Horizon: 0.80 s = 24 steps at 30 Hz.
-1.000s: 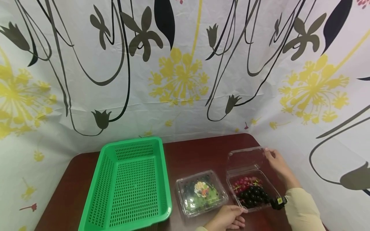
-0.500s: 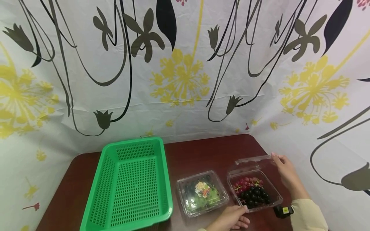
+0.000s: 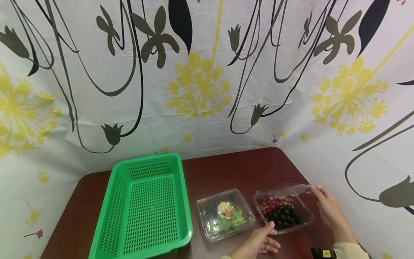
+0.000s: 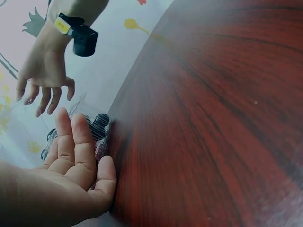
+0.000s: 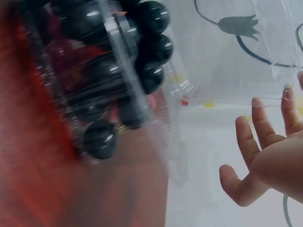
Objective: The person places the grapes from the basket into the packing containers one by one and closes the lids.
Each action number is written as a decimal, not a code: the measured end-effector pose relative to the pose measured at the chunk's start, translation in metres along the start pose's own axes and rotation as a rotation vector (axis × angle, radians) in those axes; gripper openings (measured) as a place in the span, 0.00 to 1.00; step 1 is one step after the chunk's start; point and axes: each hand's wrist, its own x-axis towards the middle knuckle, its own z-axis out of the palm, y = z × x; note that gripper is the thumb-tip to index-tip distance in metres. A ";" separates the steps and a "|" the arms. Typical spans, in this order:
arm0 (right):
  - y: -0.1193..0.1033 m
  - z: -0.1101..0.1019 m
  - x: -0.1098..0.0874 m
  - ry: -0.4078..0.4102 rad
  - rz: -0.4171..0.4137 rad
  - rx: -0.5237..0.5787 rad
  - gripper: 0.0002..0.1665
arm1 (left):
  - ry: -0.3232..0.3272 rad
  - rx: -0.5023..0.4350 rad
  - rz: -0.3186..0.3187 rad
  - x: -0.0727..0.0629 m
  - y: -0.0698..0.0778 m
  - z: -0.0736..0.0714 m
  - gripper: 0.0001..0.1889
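At the right in the head view, a clear plastic clamshell box [image 3: 308,220] holds red grapes [image 3: 271,204] and black grapes [image 3: 284,217]. Its hinged lid [image 3: 295,189] leans low over the back of the box. My right hand [image 3: 330,205] pinches the lid's right edge. My left hand [image 3: 257,241] has thumb and index finger at the box's front left corner, pinching the rim, while its other fingers extend below. The right wrist view shows black grapes [image 5: 154,45] close up, with my right fingertips [image 5: 288,93] at the lid corner.
Left of this box stands a second, closed clear box [image 3: 207,216] of green and dark grapes with a round sticker. A green perforated basket [image 3: 187,201] takes up the left of the dark red table [image 3: 220,174]. A patterned white cloth [image 3: 207,140] hangs behind the table.
My right hand has moved toward me and slightly right, tilting the lid from nearly upright down over the box. My left hand has stayed at the front corner.
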 end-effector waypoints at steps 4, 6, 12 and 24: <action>0.008 0.000 -0.008 -0.021 -0.014 0.117 0.09 | 0.003 -0.001 0.022 -0.001 0.001 0.001 0.30; 0.014 -0.001 -0.013 -0.027 -0.005 0.172 0.09 | -0.005 0.015 0.025 -0.002 0.002 0.000 0.31; 0.031 -0.005 -0.023 -0.029 0.077 0.200 0.11 | -0.002 0.054 0.020 -0.002 0.000 0.000 0.35; 0.059 -0.007 -0.036 -0.071 0.099 0.408 0.16 | 0.111 0.077 0.052 0.004 -0.005 0.007 0.30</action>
